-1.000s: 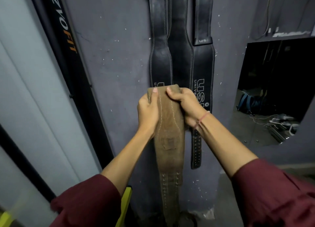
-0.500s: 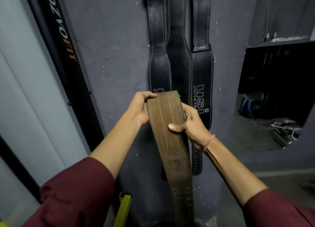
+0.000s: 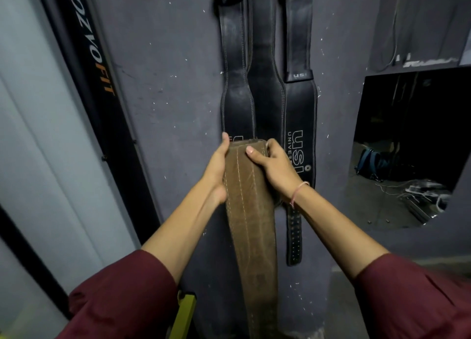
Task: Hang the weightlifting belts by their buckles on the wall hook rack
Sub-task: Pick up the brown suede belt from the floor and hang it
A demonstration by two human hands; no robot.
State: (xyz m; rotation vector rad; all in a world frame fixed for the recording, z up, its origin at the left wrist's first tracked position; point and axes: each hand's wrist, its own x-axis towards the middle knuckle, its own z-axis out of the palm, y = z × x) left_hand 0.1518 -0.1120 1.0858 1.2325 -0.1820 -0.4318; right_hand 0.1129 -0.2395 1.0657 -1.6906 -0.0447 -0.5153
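A brown suede weightlifting belt (image 3: 251, 226) hangs down from both my hands in front of the grey wall. My left hand (image 3: 216, 170) grips its left edge near the top. My right hand (image 3: 274, 166) holds the top right, thumb across the front. The belt's buckle is hidden. Behind it, three black leather belts hang on the wall: a left one (image 3: 235, 66), a middle one (image 3: 263, 78) and a right one marked USI (image 3: 300, 114). Their tops run out of the frame, so the hook rack is not visible.
A black upright frame with orange and white lettering (image 3: 94, 66) leans at the left beside a pale panel. At the right a dark opening in the wall (image 3: 413, 145) shows a bag and cables on a floor. A yellow-green piece (image 3: 183, 313) stands low by my left sleeve.
My right hand slid from lower on the belt's front up to its top end. The belt's top has stayed near the lower part of the black belts.
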